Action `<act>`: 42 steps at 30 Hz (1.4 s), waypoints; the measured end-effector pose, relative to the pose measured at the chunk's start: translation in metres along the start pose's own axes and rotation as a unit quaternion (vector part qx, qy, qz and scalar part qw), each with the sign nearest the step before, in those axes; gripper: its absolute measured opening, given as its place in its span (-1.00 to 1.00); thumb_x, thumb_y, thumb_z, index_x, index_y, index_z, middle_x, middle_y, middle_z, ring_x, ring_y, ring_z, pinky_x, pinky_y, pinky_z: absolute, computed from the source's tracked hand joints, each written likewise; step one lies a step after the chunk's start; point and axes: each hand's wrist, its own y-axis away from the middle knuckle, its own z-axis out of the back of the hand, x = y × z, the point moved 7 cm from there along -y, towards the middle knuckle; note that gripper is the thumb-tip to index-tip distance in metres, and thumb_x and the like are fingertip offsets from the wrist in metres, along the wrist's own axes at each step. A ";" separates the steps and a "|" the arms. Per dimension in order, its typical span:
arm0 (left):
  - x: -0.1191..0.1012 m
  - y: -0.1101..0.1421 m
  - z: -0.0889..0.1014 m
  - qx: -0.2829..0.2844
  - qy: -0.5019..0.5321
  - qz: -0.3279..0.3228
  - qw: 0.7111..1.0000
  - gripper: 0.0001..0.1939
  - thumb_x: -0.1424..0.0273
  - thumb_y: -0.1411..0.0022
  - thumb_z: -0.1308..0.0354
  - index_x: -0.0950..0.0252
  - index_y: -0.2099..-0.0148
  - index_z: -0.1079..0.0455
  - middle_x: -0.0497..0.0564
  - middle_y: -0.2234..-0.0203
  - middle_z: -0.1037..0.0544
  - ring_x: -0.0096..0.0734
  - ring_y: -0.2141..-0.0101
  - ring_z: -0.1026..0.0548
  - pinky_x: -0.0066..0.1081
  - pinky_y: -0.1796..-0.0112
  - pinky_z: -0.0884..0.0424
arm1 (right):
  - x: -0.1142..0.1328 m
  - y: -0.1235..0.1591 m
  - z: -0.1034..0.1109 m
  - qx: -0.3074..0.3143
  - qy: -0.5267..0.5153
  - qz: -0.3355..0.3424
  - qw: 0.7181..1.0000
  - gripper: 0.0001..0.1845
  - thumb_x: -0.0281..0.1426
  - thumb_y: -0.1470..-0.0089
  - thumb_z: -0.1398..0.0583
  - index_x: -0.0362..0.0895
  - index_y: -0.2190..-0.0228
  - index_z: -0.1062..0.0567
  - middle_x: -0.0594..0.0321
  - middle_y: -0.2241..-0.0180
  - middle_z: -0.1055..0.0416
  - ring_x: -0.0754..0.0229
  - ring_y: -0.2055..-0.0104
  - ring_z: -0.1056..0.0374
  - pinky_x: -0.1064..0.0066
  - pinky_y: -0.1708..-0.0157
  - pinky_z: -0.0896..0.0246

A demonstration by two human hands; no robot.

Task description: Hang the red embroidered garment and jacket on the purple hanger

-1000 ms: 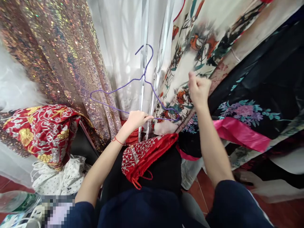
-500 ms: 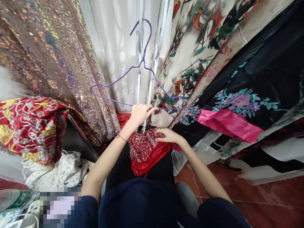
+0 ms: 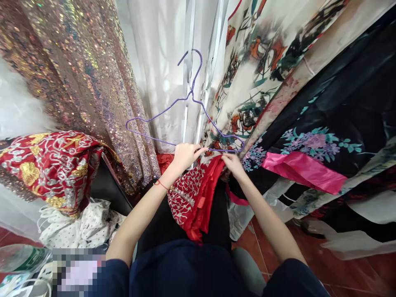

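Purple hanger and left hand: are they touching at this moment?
Touching. The head view shows the left hand closed on the bottom bar of the purple hanger, its fingers wrapped over the wire with no gap.

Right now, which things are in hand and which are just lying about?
In hand: purple wire hanger, held by left hand; red embroidered garment, lifted by right hand.
Lying about: sequinned gold fabric, floral white robe, white polka-dot cloth.

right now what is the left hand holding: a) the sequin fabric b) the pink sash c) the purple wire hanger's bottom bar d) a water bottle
c: the left hand grips the bottom bar of the purple wire hanger, while the right hand lifts the red embroidered garment up to it.
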 end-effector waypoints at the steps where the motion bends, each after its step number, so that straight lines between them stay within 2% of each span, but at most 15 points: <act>1: -0.001 0.001 0.001 0.001 0.003 -0.003 1.000 -0.33 -0.10 -0.41 0.19 0.22 0.21 -0.62 0.16 0.40 -0.66 -0.21 0.32 -0.59 -0.36 0.43 0.02 | 0.005 -0.010 0.013 -0.035 -0.035 -0.004 0.999 -0.64 -0.15 -0.08 0.01 -0.10 0.51 -0.42 0.31 0.61 -0.35 0.21 0.54 -0.27 0.42 0.48 -0.20; 5: -0.005 0.006 0.005 -0.006 0.013 -0.018 1.000 -0.32 -0.10 -0.42 0.21 0.21 0.21 -0.62 0.13 0.42 -0.66 -0.24 0.33 -0.59 -0.37 0.43 0.01 | 0.018 -0.030 0.063 -0.130 -0.135 -0.009 0.982 -0.59 0.00 0.03 -0.05 -0.05 0.60 -0.30 0.40 0.69 -0.19 0.28 0.61 -0.10 0.44 0.57 -0.07; 9: -0.003 0.007 0.007 -0.010 0.004 -0.010 1.000 -0.26 -0.13 -0.41 0.26 0.23 0.25 -0.62 0.15 0.45 -0.65 -0.23 0.35 -0.58 -0.36 0.45 0.02 | 0.029 -0.020 0.091 -0.145 -0.170 -0.001 0.975 -0.65 -0.04 0.16 -0.14 -0.08 0.62 -0.37 0.38 0.67 -0.24 0.28 0.59 -0.11 0.44 0.56 -0.04; 14: 0.002 0.007 0.008 -0.001 -0.021 -0.008 1.000 -0.24 -0.15 -0.39 0.28 0.25 0.27 -0.61 0.16 0.44 -0.65 -0.22 0.35 -0.58 -0.35 0.45 0.06 | 0.038 -0.003 0.093 -0.132 -0.160 0.015 0.978 -0.70 -0.14 0.20 -0.14 -0.11 0.57 -0.47 0.33 0.61 -0.36 0.25 0.53 -0.20 0.42 0.48 -0.09; 18: 0.002 0.011 0.009 -0.008 -0.029 -0.006 1.000 -0.20 -0.15 -0.39 0.33 0.26 0.31 -0.59 0.19 0.44 -0.65 -0.20 0.34 -0.59 -0.34 0.45 0.06 | 0.048 0.002 0.093 -0.142 -0.126 0.027 0.981 -0.77 -0.22 0.16 -0.13 -0.11 0.58 -0.47 0.35 0.65 -0.30 0.25 0.56 -0.14 0.41 0.50 -0.01; 22: 0.004 0.010 0.005 -0.017 -0.038 0.000 0.999 -0.24 -0.11 -0.41 0.29 0.27 0.31 -0.59 0.21 0.43 -0.65 -0.17 0.34 -0.59 -0.33 0.42 -0.04 | 0.072 0.005 0.096 -0.189 -0.008 0.069 0.980 -0.79 -0.36 0.08 -0.10 -0.12 0.48 -0.54 0.36 0.69 -0.25 0.25 0.61 -0.08 0.38 0.50 0.05; 25: 0.006 0.004 0.001 -0.026 -0.029 -0.009 0.999 -0.33 -0.04 -0.44 0.21 0.28 0.29 -0.58 0.19 0.40 -0.65 -0.16 0.31 -0.59 -0.30 0.32 -0.20 | 0.087 0.001 0.093 -0.211 0.079 0.087 0.970 -0.73 -0.41 0.03 -0.07 -0.13 0.44 -0.59 0.26 0.64 -0.35 0.19 0.58 -0.16 0.35 0.46 -0.01; 28: 0.002 0.010 0.005 -0.105 -0.003 -0.032 0.994 -0.50 0.13 -0.48 0.15 0.32 0.09 -0.54 0.23 0.18 -0.64 -0.12 0.11 -0.56 -0.22 0.07 -0.29 | 0.092 -0.007 0.085 -0.223 0.133 0.086 0.962 -0.73 -0.41 0.01 -0.07 -0.13 0.52 -0.57 0.13 0.56 -0.46 0.14 0.50 -0.25 0.34 0.42 -0.02; 30: -0.010 0.028 0.003 -0.159 0.020 -0.070 0.985 -0.56 0.23 -0.48 0.13 0.35 -0.07 -0.48 0.27 -0.01 -0.57 -0.10 -0.07 -0.47 -0.17 -0.06 -0.26 | 0.093 -0.011 0.079 -0.219 0.143 0.085 0.961 -0.72 -0.41 0.00 -0.06 -0.13 0.53 -0.56 0.14 0.57 -0.46 0.14 0.50 -0.25 0.35 0.42 -0.01; 32: -0.039 0.058 -0.016 -0.139 0.044 -0.181 0.973 -0.56 0.24 -0.46 0.13 0.33 -0.09 -0.48 0.27 -0.10 -0.52 -0.12 -0.15 -0.42 -0.18 -0.10 -0.26 | 0.093 -0.014 0.074 -0.215 0.141 0.086 0.962 -0.72 -0.39 -0.01 -0.06 -0.12 0.53 -0.55 0.17 0.60 -0.42 0.15 0.51 -0.23 0.35 0.42 0.00; 34: -0.081 0.101 -0.053 -0.043 0.060 -0.377 0.923 -0.55 0.19 -0.44 0.12 0.24 -0.13 -0.47 0.19 -0.19 -0.47 -0.18 -0.21 -0.39 -0.22 -0.12 -0.28 | 0.094 -0.014 0.070 -0.217 0.143 0.083 0.962 -0.73 -0.37 -0.01 -0.07 -0.12 0.53 -0.55 0.18 0.60 -0.40 0.15 0.51 -0.22 0.35 0.41 0.00; 36: -0.106 0.137 -0.091 0.024 0.063 -0.473 0.879 -0.43 0.12 -0.41 0.07 0.28 -0.32 -0.30 0.19 -0.33 -0.30 -0.17 -0.33 -0.23 -0.23 -0.21 -0.22 | 0.095 -0.013 0.067 -0.214 0.152 0.074 0.962 -0.74 -0.36 -0.02 -0.07 -0.11 0.51 -0.54 0.18 0.57 -0.41 0.13 0.49 -0.23 0.34 0.40 0.00; 38: -0.110 0.151 -0.126 0.062 0.053 -0.472 0.878 -0.18 0.03 -0.30 -0.10 0.44 -0.41 -0.12 0.32 -0.35 -0.23 -0.06 -0.37 -0.14 -0.16 -0.30 -0.11 | 0.094 -0.012 0.066 -0.206 0.157 0.058 0.964 -0.75 -0.36 -0.04 -0.07 -0.10 0.49 -0.55 0.17 0.55 -0.43 0.12 0.48 -0.24 0.33 0.38 -0.01; 40: -0.095 0.144 -0.154 0.104 0.021 -0.388 0.916 0.04 -0.08 -0.11 -0.27 0.54 -0.40 -0.12 0.45 -0.20 -0.39 0.12 -0.27 -0.30 -0.06 -0.29 -0.12 | 0.092 -0.009 0.068 -0.200 0.149 0.051 0.967 -0.75 -0.36 -0.05 -0.07 -0.10 0.48 -0.54 0.17 0.55 -0.43 0.11 0.48 -0.25 0.33 0.37 -0.03; 42: -0.071 0.130 -0.165 0.124 -0.013 -0.293 0.948 0.06 -0.07 -0.04 -0.34 0.52 -0.38 -0.16 0.43 -0.05 -0.50 0.15 -0.11 -0.45 0.00 -0.25 -0.16 | 0.089 -0.007 0.072 -0.200 0.123 0.057 0.970 -0.76 -0.38 -0.03 -0.07 -0.10 0.50 -0.53 0.19 0.56 -0.42 0.12 0.49 -0.26 0.33 0.37 -0.06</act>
